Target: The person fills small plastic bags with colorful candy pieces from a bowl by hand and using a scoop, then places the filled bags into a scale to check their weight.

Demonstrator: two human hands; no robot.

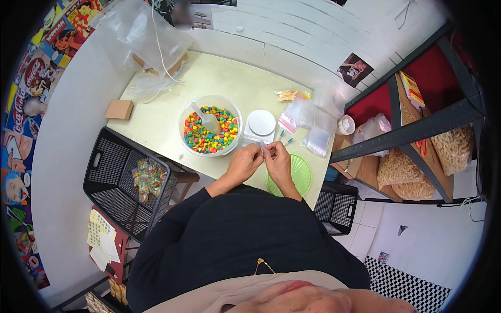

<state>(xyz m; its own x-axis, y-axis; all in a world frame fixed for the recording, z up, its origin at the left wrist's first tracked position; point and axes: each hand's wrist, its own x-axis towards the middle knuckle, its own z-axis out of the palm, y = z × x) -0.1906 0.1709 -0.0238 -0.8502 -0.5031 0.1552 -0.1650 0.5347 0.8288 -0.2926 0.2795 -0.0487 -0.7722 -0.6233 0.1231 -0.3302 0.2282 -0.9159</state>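
My left hand (244,164) and my right hand (279,166) meet at the front of the table, fingertips pinched together. Between them is a small piece of clear plastic (262,144), apparently a bag; the fingers mostly hide it. Just beyond is a white kitchen scale (262,122) with a round top. Left of it stands a clear tub (182,140) full of small red, yellow, green and blue sweets (225,133). A translucent scoop (211,124) rests on the sweets. Partly beneath my right hand and wrist lies a light green ribbed plate (301,180).
A black crate (99,175) with several filled packets (148,180) stands left of the table (229,73). Clear bags (317,138) and two blue-tipped items lie right of the scale. A brown box (119,109) sits at the left edge. Shelves (417,117) hold bagged snacks at right.
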